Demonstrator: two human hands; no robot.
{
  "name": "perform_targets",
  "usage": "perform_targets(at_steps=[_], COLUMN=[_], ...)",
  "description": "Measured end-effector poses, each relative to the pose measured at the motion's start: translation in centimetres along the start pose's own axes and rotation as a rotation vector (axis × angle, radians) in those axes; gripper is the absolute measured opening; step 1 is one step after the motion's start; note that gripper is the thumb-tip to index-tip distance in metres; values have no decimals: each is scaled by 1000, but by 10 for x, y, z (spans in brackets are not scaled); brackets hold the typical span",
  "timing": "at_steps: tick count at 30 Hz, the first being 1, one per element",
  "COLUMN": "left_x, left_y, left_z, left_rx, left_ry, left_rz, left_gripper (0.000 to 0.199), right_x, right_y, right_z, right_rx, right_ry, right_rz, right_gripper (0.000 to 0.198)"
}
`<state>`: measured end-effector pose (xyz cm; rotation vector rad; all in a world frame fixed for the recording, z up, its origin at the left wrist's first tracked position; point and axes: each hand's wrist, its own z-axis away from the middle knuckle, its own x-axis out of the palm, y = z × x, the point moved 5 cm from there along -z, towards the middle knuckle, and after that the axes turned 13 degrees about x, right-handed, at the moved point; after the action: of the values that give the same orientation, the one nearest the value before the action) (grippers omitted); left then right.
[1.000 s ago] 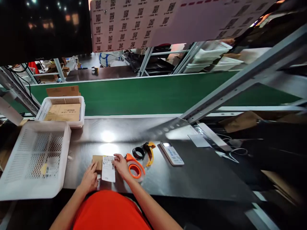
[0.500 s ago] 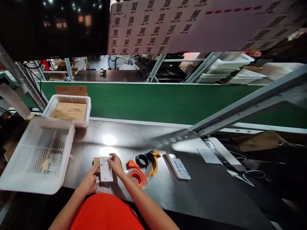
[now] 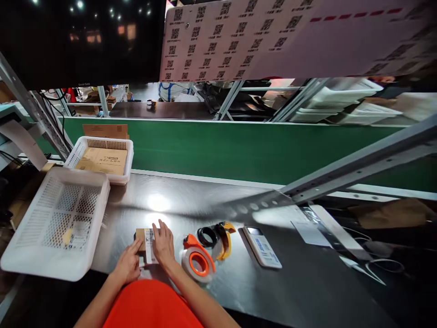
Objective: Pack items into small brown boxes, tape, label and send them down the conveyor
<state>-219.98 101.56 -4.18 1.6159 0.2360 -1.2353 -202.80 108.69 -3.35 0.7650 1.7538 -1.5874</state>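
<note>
A small brown cardboard box (image 3: 139, 234) lies on the metal table close to my body. A white printed shipping label (image 3: 149, 248) covers its right part. My left hand (image 3: 128, 264) holds the box at its near left side, with the fingertips on the cardboard. Flat over the label, my right hand (image 3: 164, 243) has its fingers stretched out and slightly apart, covering the label's right part. Right of that hand lie an orange tape dispenser (image 3: 199, 264) and a yellow and black tape dispenser (image 3: 223, 241).
A white plastic basket (image 3: 20, 246) stands at the left, and behind it a second basket (image 3: 129, 159) holds flat cardboard. A phone-like device (image 3: 263, 248) lies right of the tape dispensers. A metal strut (image 3: 341, 171) slants across the right side. A green belt (image 3: 205, 146) runs behind the table.
My right hand has gone from gripping the label's upper right edge to lying flat across it. My left hand stays at the box. The view has shifted slightly.
</note>
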Motion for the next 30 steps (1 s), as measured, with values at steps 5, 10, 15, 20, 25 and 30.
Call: perform_targets(at_steps=[5,10,15,20,25,30], left_x=[-5,-12,-9,-9,-15,-16], left_y=[3,-2,-6,-4,-1,1], left_z=[1,0,0,4,6,5], left_rx=[-40,-63,-40,-53,-29,-49], left_ry=[-29,-29,-45,-69,-74,-81], left_rz=[-14,-51,-24,6,40,46], left_gripper=[28,20,17,25,25,24], right_x=[9,7,8,-3,-6,-17], right_y=[-2,1,-2,2,-6,-16], right_z=[10,-10,-27,-29,-25,-17], right_rx=[-276,-256,-334,-397,-397,-420], right_ry=[-245,-231,-350,-407,-393,-342], right_rz=[117,263,242,109,167,264], right_gripper=[47,51,62,69,73,73])
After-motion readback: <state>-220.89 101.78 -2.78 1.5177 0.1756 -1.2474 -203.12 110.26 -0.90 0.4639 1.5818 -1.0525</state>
